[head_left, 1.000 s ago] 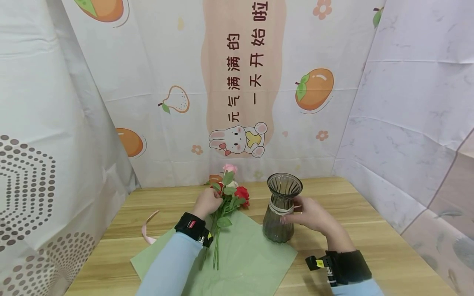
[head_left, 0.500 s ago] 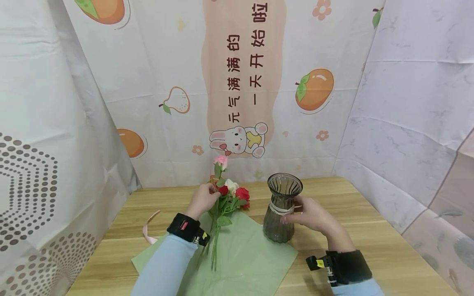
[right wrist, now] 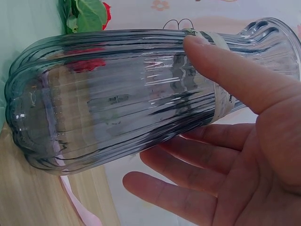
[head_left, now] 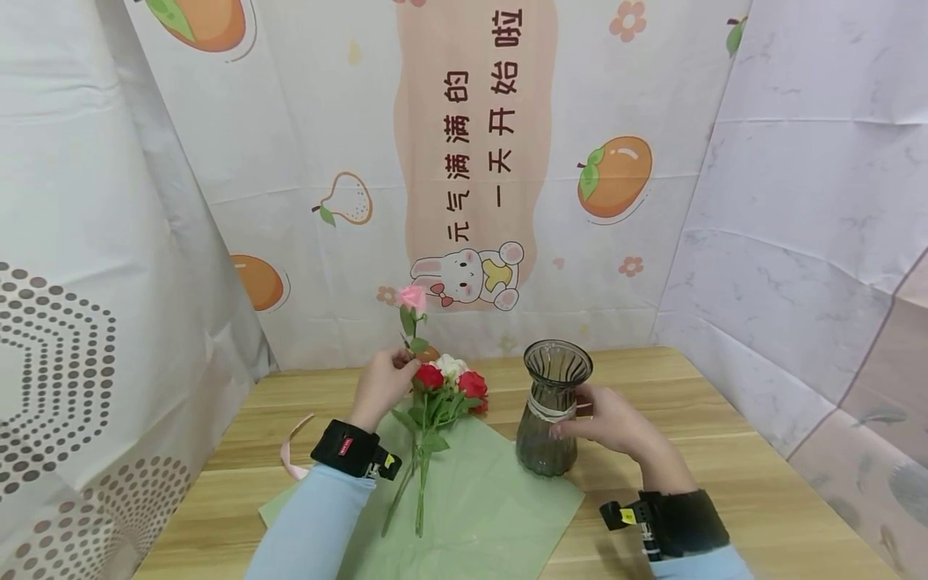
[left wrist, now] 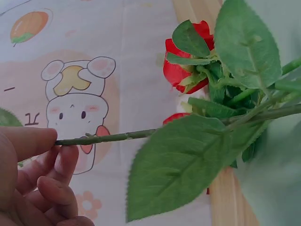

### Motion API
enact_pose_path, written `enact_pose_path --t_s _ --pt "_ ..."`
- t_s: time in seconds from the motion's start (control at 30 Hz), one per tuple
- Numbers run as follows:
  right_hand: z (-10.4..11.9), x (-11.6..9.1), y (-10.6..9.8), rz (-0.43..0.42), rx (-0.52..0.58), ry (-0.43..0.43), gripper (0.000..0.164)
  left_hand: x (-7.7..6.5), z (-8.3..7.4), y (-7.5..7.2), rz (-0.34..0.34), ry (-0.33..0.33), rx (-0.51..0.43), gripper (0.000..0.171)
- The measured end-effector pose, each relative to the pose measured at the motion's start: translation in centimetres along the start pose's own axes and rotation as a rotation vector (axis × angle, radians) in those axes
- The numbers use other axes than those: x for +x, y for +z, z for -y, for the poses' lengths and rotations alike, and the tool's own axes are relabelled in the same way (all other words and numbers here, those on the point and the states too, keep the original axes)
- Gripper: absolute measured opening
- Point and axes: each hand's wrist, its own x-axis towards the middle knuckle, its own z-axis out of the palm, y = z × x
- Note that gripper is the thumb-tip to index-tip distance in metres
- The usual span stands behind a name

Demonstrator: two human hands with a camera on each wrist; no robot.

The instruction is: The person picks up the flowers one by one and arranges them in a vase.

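My left hand [head_left: 380,388] pinches the stem [left wrist: 117,136] of a pink rose [head_left: 412,299] between thumb and fingers, holding its bloom above the other flowers. Red roses [head_left: 473,384] and a white flower [head_left: 451,367] lie just right of that hand, their stems stretching toward me over a sheet of green paper [head_left: 493,499]. A ribbed, smoky glass vase [head_left: 545,443] stands upright at the paper's right edge. Around its middle, below the flared mouth, my right hand [head_left: 612,419] holds it, thumb by the pale cord [right wrist: 222,101] and fingers along the other side.
A pink ribbon [head_left: 288,455] lies on the wooden table [head_left: 710,451] left of the paper. Behind the table hangs a printed cloth [head_left: 609,298], with further cloths at the left and right sides.
My left hand has moved left and slightly up with the pink rose, drawing it away from the red and white blooms. The right hand and vase have stayed in place.
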Motion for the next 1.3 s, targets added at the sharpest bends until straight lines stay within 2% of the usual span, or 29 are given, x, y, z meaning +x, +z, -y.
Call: enact_pose_path --t_s 0.27,0.6,0.9,1.13,1.3 --pt "-0.3 0.1 0.0 -0.006 -0.018 0.021 0.071 -0.2 -0.1 -1.6 -0.09 0.018 -0.04 0.021" --pt "-0.6 0.1 0.0 0.0 -0.006 0.022 0.071 -0.6 0.9 -3.2 -0.135 0.003 -0.078 0.022" --pt "-0.2 -0.1 0.0 0.009 0.021 -0.002 0.07 -0.7 1.8 -4.1 -0.252 0.002 -0.136 0.022" --pt "0.0 -0.1 -0.1 0.006 0.032 -0.003 0.069 -0.9 1.8 -4.5 -0.332 0.06 -0.14 0.021" --pt "-0.1 -0.1 -0.1 0.004 0.025 -0.006 0.069 -1.0 1.3 -4.2 -0.333 0.123 -0.145 0.017"
